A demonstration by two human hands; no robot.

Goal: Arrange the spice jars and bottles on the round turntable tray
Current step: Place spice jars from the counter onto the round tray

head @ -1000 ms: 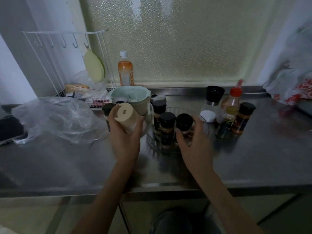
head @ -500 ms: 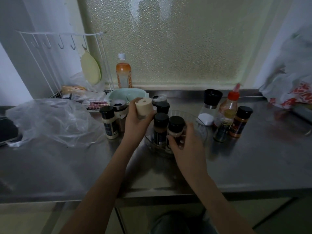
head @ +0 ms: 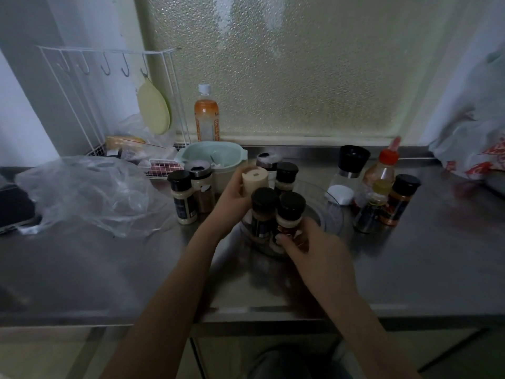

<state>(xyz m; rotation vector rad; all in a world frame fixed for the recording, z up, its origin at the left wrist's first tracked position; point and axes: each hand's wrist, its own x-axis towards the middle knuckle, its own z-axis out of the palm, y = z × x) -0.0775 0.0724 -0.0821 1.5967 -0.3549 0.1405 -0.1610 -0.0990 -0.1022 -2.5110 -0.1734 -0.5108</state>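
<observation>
A clear round turntable tray (head: pixel 332 214) sits mid-counter with several black-capped spice jars (head: pixel 263 207) standing in it. My left hand (head: pixel 232 198) grips a cream-capped jar (head: pixel 254 181) at the tray's left side, among the other jars. My right hand (head: pixel 308 243) holds the lower part of the front black-capped jar (head: pixel 290 214) on the tray's near edge. Off the tray on the left stand two jars (head: pixel 182 198). On the right stand a grinder (head: pixel 351 166), a red-capped bottle (head: pixel 382 173), a small dark bottle (head: pixel 370 212) and an orange spice jar (head: pixel 399 202).
A mint bowl (head: pixel 211 157) stands behind the tray, and an orange drink bottle (head: pixel 206 116) on the window ledge. A crumpled clear plastic bag (head: pixel 87 192) lies left, a white wire rack (head: pixel 109 105) behind it. Another bag (head: pixel 481 149) fills the far right. The steel counter edge (head: pixel 246 313) runs near me.
My left hand carried the cream-capped jar rightward from beside the tray into it. My right hand stayed on the front jar at the tray's near edge.
</observation>
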